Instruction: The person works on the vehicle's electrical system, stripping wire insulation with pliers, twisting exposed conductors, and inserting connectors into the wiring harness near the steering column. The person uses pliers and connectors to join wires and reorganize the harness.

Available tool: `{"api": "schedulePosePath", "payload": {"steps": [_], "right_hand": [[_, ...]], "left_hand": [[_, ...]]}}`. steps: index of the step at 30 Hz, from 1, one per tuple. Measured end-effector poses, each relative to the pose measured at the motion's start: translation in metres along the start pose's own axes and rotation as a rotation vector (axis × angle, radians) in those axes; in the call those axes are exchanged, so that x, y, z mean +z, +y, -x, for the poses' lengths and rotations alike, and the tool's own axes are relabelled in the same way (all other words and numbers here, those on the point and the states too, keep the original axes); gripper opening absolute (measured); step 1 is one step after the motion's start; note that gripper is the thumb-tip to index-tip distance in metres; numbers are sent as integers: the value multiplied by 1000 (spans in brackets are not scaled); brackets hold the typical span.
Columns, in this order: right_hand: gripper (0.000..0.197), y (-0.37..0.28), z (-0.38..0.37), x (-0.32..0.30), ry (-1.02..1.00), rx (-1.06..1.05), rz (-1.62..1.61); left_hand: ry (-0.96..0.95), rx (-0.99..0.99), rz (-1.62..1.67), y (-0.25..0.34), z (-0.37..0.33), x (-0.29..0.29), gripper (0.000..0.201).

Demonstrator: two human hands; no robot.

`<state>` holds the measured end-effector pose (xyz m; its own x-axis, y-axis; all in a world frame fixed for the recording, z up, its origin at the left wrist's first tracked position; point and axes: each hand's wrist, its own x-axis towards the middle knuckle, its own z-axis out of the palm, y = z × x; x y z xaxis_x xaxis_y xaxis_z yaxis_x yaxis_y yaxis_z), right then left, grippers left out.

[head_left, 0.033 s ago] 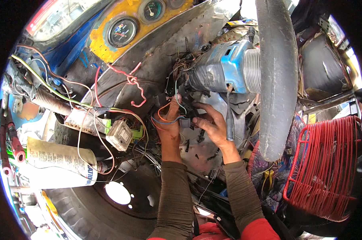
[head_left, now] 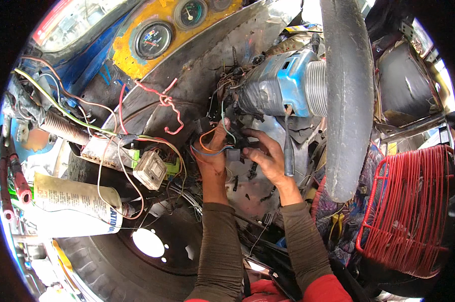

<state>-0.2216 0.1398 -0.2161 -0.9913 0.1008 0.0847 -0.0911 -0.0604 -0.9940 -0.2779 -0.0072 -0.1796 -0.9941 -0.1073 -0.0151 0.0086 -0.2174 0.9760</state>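
Observation:
Below the steering column, my left hand (head_left: 213,151) is closed round thin wires, its thumb pointing up and its other fingers mostly hidden. A green wire (head_left: 227,132), an orange wire (head_left: 203,138) and a blue wire (head_left: 207,152) loop over this hand. The blue one runs to a small dark grey connector block (head_left: 233,154) between my hands. Just right of that block is my right hand (head_left: 268,160), thumb and forefinger apart, with dark parts behind the gap. No held thing shows in it. Dark wiring (head_left: 230,83) bunches at the column's end.
A blue steering column (head_left: 275,83) and grey steering wheel (head_left: 349,100) stand at upper right, a black-handled lever (head_left: 288,156) beside my right hand. Loose wires hang left, near a white box (head_left: 150,170), a canister (head_left: 76,206) and a tyre (head_left: 104,261). Yellow-handled pliers (head_left: 336,226) lie right.

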Motion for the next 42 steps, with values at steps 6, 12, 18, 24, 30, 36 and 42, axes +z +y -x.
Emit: {"api": "schedulePosePath", "payload": {"steps": [6,12,18,24,30,36,42], "right_hand": [[52,-4,-14,6,88,-262,482],[50,-7,-21,20,171,-298,507],[52,-5,-14,22,142,-263,258],[54,-11,-1,17,66,-178,52],[56,-2,2,14,80,-200,7],[54,10,1,7,110,-114,37],[48,7,0,3,102,-131,18]], "left_hand": [[-64,-58,-71,7,-6,4,42],[-98,-74,-157,13,-7,0,43],[-1,-77,-76,1,-15,-2,46],[21,-70,-20,-17,-28,-2,49],[-61,-128,-91,0,-20,-2,37],[-78,-217,59,10,-10,9,30],[24,-281,118,7,-14,10,47]]}}
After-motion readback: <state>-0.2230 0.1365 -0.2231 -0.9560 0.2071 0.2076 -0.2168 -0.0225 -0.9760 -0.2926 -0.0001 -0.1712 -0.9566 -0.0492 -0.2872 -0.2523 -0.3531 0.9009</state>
